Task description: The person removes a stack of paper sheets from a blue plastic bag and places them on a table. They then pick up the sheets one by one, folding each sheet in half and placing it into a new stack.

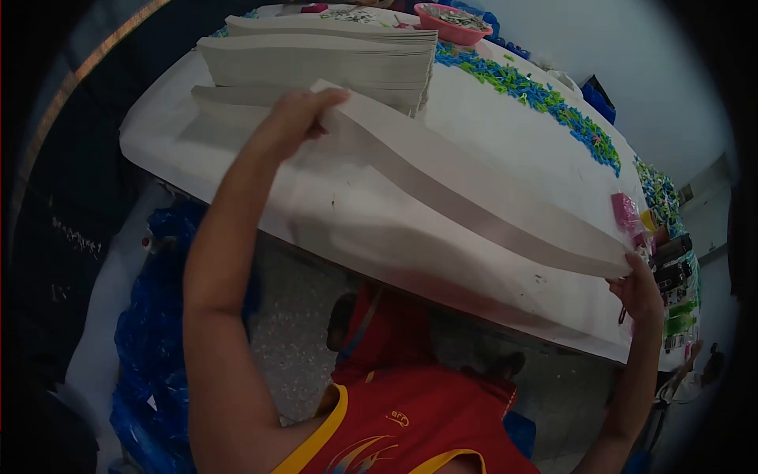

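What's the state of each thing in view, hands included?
left hand: gripping one end of the lifted paper sheaf
right hand: gripping the other end
paper sheaf: raised off the table, sagging mid-span
paper stacks: lying flat, piled
pink basin: upright, filled
table: strewn with green and blue pieces

Matt paper stack [474,189]; smooth white table [513,126]; glossy plastic bowl [450,28].

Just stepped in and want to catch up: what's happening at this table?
A person in a red top grips a thick bundle of white sheets at both ends, left hand on one end and right hand on the other, holding it over the white table. A taller stack of sheets sits behind. Green and blue small pieces and a pink basin lie farther along.
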The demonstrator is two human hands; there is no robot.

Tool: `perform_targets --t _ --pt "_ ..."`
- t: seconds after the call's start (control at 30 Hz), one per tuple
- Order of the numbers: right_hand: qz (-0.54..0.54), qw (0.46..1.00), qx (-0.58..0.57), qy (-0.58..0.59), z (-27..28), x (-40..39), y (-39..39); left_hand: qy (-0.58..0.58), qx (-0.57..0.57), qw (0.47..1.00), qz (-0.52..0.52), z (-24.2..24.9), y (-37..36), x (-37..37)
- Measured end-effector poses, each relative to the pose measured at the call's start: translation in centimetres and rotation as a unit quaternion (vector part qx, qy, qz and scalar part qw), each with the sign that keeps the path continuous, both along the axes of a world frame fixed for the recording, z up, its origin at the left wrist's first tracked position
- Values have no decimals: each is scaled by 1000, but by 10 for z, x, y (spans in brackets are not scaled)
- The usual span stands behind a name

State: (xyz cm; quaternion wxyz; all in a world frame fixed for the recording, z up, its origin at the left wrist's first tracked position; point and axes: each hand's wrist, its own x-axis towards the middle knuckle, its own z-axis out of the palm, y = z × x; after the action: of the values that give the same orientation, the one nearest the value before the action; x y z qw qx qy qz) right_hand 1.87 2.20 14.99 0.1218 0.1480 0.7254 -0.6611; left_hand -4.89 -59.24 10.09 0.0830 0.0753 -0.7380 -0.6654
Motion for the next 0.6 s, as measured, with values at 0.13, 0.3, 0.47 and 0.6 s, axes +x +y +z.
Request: perform_targets --t 0.13,0.3,0.47,0.6 --pt "43 996 -5 82 25 -34 -113 47 -50 992 104 38 -107 -4" --pt "98 988 -4 117 32 -87 -257 62 -16 978 199 54 -255 -39" --pt "152 979 -9 138 17 -138 -364 74 -7 953 294 47 -341 -62" --pt "169 977 -4 132 -8 -173 -401 79 26 940 331 18 -382 -81"
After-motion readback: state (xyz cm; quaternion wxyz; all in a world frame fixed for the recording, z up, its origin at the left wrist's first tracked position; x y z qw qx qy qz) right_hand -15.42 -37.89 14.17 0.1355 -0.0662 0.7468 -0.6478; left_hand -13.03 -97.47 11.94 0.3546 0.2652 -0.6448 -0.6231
